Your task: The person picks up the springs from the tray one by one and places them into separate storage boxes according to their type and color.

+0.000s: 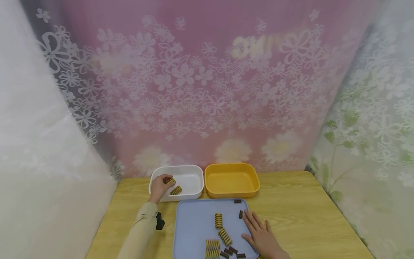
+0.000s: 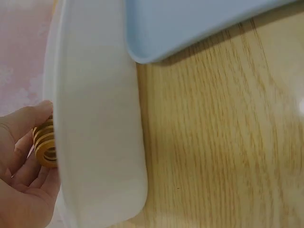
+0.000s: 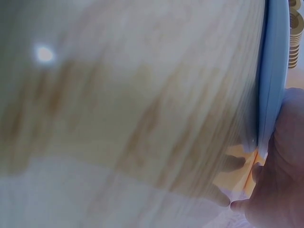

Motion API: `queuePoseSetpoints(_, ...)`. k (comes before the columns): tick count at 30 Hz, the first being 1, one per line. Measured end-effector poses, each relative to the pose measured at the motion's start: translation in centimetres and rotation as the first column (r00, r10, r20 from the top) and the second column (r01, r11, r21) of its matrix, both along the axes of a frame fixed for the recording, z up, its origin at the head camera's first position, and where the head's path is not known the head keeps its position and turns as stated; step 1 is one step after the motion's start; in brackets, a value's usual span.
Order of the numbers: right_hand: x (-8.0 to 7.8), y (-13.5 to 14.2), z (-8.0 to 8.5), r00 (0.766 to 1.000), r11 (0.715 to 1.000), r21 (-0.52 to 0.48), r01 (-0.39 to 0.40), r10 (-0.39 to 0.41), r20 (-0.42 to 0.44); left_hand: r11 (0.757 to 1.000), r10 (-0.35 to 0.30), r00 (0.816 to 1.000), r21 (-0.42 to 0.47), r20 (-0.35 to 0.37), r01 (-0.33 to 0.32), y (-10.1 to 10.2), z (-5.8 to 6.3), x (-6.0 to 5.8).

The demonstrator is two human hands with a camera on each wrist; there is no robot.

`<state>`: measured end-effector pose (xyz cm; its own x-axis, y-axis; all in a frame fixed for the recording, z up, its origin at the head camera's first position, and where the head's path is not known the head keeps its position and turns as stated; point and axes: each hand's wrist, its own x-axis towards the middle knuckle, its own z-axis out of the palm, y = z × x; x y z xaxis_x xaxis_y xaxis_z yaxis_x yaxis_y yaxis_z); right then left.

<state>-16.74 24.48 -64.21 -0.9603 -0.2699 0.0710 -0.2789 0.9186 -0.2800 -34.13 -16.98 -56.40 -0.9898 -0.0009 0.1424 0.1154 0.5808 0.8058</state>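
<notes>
My left hand (image 1: 159, 187) pinches a yellow coil spring (image 2: 46, 145) between thumb and fingers, inside the rim of the white bin (image 1: 193, 183). Another yellow spring (image 1: 176, 190) lies on that bin's floor, close below the held one. My right hand (image 1: 263, 236) rests with straight, spread fingers over the right edge of the blue tray (image 1: 194, 219). Near its fingertips lies a small dark spring (image 1: 240, 214). On the tray are two larger yellow springs (image 1: 225, 236), a group of yellow springs (image 1: 212, 248) side by side, and several small dark springs (image 1: 228, 251) near the front.
A yellow-orange bin (image 1: 232, 180) stands right of the white one, behind the tray. One more dark spring (image 1: 237, 201) lies by the tray's back right corner. The wooden table (image 1: 291, 201) is enclosed by flower-patterned curtains (image 1: 207, 100) at the back and sides.
</notes>
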Motion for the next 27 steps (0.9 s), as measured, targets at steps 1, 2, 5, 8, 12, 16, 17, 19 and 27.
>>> queuePoseSetpoints(1, 0.1, -0.1, 0.1, 1.0, 1.0, -0.002, 0.0, 0.0, 0.015, 1.0, 0.007, 1.0, -0.009, 0.012, -0.006, -0.1, -0.3, 0.0)
queuePoseSetpoints(2, 0.1, -0.1, 0.2, 1.0, 1.0, -0.004, 0.0, 0.001, 0.027, 1.0, 0.015, 1.0, -0.019, 0.019, -0.015, -0.1, -0.5, -0.1)
queuePoseSetpoints(5, 0.2, -0.3, 0.2, 0.999, 1.0, -0.015, -0.006, 0.007, 0.031, 0.998, 0.042, 0.999, -0.054, 0.022, -0.041, -0.3, -1.2, -0.2)
queuePoseSetpoints(8, 0.3, -0.3, 0.1, 1.0, 1.0, -0.004, -0.016, 0.017, 0.023, 0.994, 0.06, 0.998, -0.088, 0.03, -0.058, -0.4, -1.8, -0.1)
queuePoseSetpoints(12, 0.4, -0.3, -0.2, 0.999, 1.0, 0.025, -0.017, 0.016, 0.028, 0.993, 0.055, 0.997, -0.111, 0.06, -0.048, -0.4, -2.0, -0.1)
queuePoseSetpoints(16, 0.4, -0.2, -0.2, 1.0, 1.0, 0.017, -0.005, 0.004, 0.031, 0.993, 0.037, 0.996, -0.111, 0.079, -0.028, -0.3, -2.0, -0.5)
queuePoseSetpoints(17, 0.4, -0.2, -0.1, 1.0, 1.0, 0.014, -0.001, 0.0, 0.03, 0.994, 0.035, 0.996, -0.109, 0.086, -0.026, -0.2, -2.1, -0.7)
queuePoseSetpoints(19, 0.3, -0.2, 0.1, 1.0, 1.0, 0.009, 0.006, -0.006, 0.03, 0.994, 0.031, 0.995, -0.105, 0.094, -0.021, -0.1, -2.2, -1.0)
queuePoseSetpoints(27, 0.2, -0.1, -0.1, 1.0, 1.0, 0.002, 0.004, -0.004, -0.008, 0.999, 0.011, 0.997, -0.03, -0.08, -0.013, 0.8, -1.5, -1.3)
